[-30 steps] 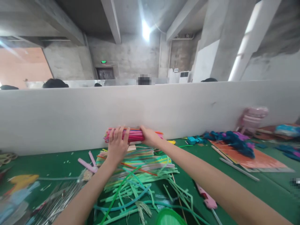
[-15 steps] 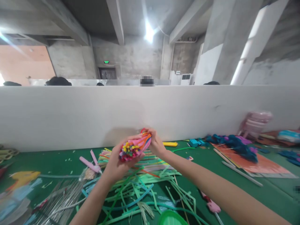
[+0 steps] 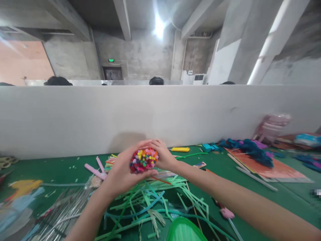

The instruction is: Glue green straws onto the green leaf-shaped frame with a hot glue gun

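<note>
A thick bundle of colorful fuzzy stems [image 3: 144,160] is held above the table, its red, yellow, pink and orange tips facing me. My left hand [image 3: 122,169] wraps round the bundle from the left, thumb underneath. My right hand [image 3: 163,155] is closed against its right side, fingers over the top and touching the left hand's fingers. Below them, green and teal stems [image 3: 175,184] lie loosely on the green table [image 3: 65,170].
A white partition [image 3: 75,117] stands behind the table. At left are pink scissors [image 3: 96,170], metal wires [image 3: 65,207] and a yellow item [image 3: 25,187]. A yellow cutter [image 3: 180,149], orange sheets [image 3: 283,170] and a green basket [image 3: 185,231] lie right of centre. Heads show beyond the partition.
The bundle has turned so its tips face me more directly, and its long sides no longer show. My right hand has moved slightly down and over its right side.
</note>
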Motion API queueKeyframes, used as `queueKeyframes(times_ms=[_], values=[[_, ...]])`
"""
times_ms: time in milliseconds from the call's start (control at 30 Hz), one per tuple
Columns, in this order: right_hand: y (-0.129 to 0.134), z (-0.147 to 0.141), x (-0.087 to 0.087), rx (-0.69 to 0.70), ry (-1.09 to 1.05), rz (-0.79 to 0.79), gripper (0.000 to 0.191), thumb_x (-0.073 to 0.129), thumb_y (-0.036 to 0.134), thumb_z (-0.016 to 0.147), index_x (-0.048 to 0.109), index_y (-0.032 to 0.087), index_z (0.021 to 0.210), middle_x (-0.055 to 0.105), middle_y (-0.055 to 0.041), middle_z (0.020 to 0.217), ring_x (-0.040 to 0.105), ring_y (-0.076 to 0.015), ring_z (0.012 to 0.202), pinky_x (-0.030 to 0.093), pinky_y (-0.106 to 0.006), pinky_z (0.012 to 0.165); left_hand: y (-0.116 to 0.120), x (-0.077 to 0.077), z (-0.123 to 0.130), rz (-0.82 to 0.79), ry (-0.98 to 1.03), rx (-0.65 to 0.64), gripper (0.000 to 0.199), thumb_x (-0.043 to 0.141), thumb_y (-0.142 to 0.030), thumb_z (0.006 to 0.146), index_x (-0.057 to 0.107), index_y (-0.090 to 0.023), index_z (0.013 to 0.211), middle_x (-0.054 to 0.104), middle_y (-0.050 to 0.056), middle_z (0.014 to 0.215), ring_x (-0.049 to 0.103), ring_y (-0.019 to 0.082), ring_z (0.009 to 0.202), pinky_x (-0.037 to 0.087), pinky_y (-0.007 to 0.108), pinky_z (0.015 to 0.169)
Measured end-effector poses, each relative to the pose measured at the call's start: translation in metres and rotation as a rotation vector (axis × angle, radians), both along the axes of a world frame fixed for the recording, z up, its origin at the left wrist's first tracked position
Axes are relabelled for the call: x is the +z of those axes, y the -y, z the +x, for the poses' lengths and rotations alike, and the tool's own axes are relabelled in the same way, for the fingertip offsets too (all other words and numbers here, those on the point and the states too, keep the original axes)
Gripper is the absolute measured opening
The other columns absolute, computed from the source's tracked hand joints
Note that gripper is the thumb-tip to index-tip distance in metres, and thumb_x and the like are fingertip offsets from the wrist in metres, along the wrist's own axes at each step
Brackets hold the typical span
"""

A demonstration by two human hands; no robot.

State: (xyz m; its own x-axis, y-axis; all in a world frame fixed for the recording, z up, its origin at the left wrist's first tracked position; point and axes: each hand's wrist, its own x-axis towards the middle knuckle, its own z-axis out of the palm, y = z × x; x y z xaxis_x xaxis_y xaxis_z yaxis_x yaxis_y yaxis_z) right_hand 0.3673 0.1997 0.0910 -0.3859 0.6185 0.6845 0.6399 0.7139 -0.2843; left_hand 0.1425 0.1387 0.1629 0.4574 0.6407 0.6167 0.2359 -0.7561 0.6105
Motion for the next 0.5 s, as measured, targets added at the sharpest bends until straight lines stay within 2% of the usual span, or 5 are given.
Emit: queueKeyframes(times_ms=[67,100,267,400,500], values=[[-0.002,0.000,-0.002,0.036,-0.017,0.005,0.038,0.083,0.041,0.090,0.070,0.022,0.121,0.074,-0.0093,0.121,0.067,-0.0289,0.117,0.054,-0.050,0.104,0.009,0.005,-0.003,0.022,-0.026,0.058,0.084,0.096,-0.054,0.072,0.060,-0.034,0.144,0.072,0.010,0.143,0.071,0.035,0.130,0.062,0.053,0.105],[-0.003,0.001,-0.002,0.046,-0.030,0.011,0.036,0.079,0.043,0.095,0.069,0.021,0.122,0.074,-0.0087,0.121,0.068,-0.0273,0.114,0.056,-0.050,0.102,0.014,0.007,-0.004,0.057,-0.042,0.095,0.082,0.094,-0.054,0.074,0.057,-0.035,0.145,0.072,0.010,0.144,0.071,0.035,0.129,0.063,0.054,0.102],[-0.004,0.005,-0.002,0.052,-0.105,0.047,0.036,0.069,0.048,0.103,0.069,0.019,0.124,0.071,-0.0083,0.123,0.070,-0.0250,0.110,0.058,-0.049,0.098,0.031,0.013,-0.007,0.366,-0.082,0.193,0.028,0.075,-0.036,0.097,0.062,-0.033,0.121,0.069,0.007,0.144,0.075,0.026,0.121,0.067,0.044,0.094],[-0.001,0.004,0.003,0.039,-0.170,0.059,0.036,0.079,0.041,0.092,0.067,0.022,0.121,0.074,-0.0092,0.117,0.069,-0.0284,0.110,0.056,-0.048,0.098,0.036,0.018,-0.006,0.480,-0.039,0.219,0.013,0.073,-0.028,0.099,0.063,-0.028,0.108,0.071,0.006,0.140,0.073,0.022,0.126,0.065,0.036,0.099],[0.001,0.004,0.005,0.027,-0.193,0.061,0.037,0.082,0.032,0.086,0.066,0.025,0.118,0.076,-0.0094,0.116,0.069,-0.0303,0.109,0.056,-0.047,0.097,0.038,0.021,-0.008,0.588,-0.066,0.259,0.005,0.069,-0.023,0.101,0.066,-0.027,0.102,0.073,0.004,0.134,0.074,0.020,0.121,0.063,0.032,0.100]])
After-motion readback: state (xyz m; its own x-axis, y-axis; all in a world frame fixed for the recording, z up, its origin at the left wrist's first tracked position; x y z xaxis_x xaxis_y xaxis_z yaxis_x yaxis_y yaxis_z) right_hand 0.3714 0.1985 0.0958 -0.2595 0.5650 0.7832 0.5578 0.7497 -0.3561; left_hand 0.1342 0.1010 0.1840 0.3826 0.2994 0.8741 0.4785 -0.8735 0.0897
